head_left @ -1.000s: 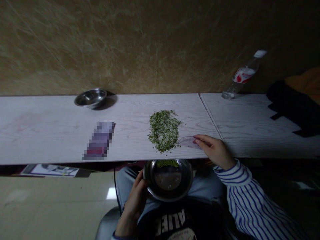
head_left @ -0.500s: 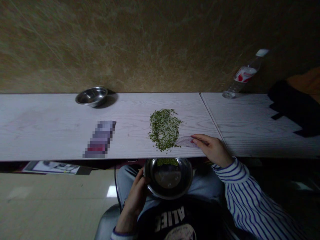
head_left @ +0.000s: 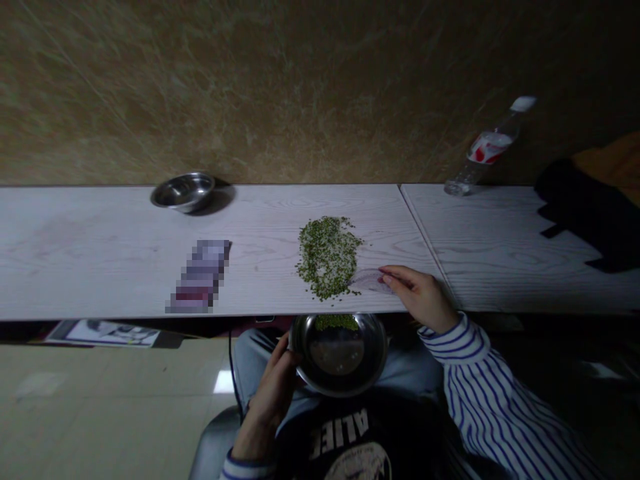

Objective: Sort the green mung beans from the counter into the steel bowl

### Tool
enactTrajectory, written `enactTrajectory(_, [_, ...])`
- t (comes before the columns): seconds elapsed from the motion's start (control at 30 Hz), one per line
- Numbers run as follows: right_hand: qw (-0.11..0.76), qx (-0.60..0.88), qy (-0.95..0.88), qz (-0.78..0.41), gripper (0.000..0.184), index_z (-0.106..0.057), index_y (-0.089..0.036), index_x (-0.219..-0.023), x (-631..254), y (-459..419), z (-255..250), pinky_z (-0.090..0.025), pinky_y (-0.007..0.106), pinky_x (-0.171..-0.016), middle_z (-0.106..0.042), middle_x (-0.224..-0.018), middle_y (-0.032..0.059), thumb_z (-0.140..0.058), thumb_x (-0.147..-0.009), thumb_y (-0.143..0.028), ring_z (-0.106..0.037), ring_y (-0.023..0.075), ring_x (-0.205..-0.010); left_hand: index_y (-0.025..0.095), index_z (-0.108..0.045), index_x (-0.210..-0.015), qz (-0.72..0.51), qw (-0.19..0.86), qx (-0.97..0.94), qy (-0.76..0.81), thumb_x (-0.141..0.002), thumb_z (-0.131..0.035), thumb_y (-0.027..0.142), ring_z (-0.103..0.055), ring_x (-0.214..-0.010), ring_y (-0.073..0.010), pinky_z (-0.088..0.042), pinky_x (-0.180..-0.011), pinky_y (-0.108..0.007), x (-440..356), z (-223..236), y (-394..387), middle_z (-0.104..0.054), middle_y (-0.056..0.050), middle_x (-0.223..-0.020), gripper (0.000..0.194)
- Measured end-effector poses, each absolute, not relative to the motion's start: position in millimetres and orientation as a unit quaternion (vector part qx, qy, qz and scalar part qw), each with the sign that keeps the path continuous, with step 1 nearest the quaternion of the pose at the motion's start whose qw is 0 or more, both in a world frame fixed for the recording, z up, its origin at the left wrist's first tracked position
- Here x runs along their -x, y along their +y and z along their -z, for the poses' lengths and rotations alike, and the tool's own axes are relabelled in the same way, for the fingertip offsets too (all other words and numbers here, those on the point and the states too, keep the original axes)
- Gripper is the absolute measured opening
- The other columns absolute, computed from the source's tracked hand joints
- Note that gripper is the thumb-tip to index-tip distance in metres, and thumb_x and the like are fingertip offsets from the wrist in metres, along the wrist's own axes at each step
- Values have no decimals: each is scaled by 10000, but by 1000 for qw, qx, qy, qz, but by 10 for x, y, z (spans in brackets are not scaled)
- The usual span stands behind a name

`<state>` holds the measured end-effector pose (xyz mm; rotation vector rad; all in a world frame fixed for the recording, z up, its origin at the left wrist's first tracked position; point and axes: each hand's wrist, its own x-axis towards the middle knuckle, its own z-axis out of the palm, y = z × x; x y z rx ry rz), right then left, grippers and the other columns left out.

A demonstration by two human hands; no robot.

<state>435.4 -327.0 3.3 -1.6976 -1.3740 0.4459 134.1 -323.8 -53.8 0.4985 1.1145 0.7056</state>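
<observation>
My left hand (head_left: 275, 387) is closed on the left rim of a steel bowl (head_left: 373, 370), which is held over my lap just below the table edge. Green beans (head_left: 336, 323), small like mung beans, lie along the bowl's far side. On the table a loose patch of the same beans (head_left: 327, 257) is spread in a thin layer. My right hand (head_left: 425, 293) pinches a clear, curved plastic piece (head_left: 367, 280), which looks like a protractor. Its left end touches or nearly touches the lower right edge of the patch.
A second steel bowl (head_left: 184, 193) stands at the back left of the white table (head_left: 265, 293). A blurred-out flat object (head_left: 200, 277) lies in front of it. At the back right are a plastic bottle (head_left: 487, 148) and dark cloth (head_left: 590, 207). A wall (head_left: 300, 93) rises behind.
My right hand and the clear plastic piece have shifted very slightly left towards the beans. My left hand and the bowl are almost unmoved.
</observation>
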Motion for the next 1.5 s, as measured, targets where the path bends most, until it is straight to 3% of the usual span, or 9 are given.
enactTrajectory(0.17, [432, 668, -571, -199, 251, -796, -227, -1032, -4303, -3283, -57, -618, 389, -879, -817, -968, 72, -620, -886, -331, -772, 245, -916, 205, -644, -1251, -330, 764, -225, 507, -620, -732, 253, -621, -835, -247, -463, -676, -317, -1337, 512, -3240, -721, -40, -910, 638])
enactTrajectory(0.43, [428, 666, -580, -190, 254, -794, -229, -1052, -4283, -3260, -57, -601, 390, -921, -808, -1044, 72, -620, -900, -334, -759, 247, -982, 202, -638, -1268, -336, 763, -225, 504, -634, -719, 237, -605, -798, -231, -491, -637, -324, -1321, 533, -3262, -721, -36, -918, 641])
enactTrajectory(0.97, [447, 685, -548, -174, 250, -793, -203, -1012, -4392, -3279, -98, -611, 389, -899, -814, -1002, 82, -636, -870, -334, -766, 254, -953, 209, -656, -1268, -340, 760, -228, 504, -643, -708, 252, -617, -815, -242, -488, -666, -334, -1309, 633, -3250, -713, -47, -920, 628])
enactTrajectory(1.17, [438, 686, -552, -180, 241, -797, -209, -1003, -4376, -3264, -101, -607, 402, -918, -811, -1020, 82, -639, -867, -331, -760, 262, -984, 207, -655, -1269, -343, 761, -229, 501, -660, -705, 238, -587, -716, -199, -470, -624, -301, -1296, 627, -3257, -699, -31, -856, 612])
enactTrajectory(1.5, [444, 695, -540, -167, 289, -786, -190, -1053, -4485, -3283, -31, -593, 413, -919, -805, -1035, 95, -623, -884, -360, -751, 267, -999, 188, -627, -1308, -342, 762, -227, 500, -654, -701, 234, -613, -788, -223, -500, -628, -311, -1304, 631, -3263, -720, -49, -920, 659])
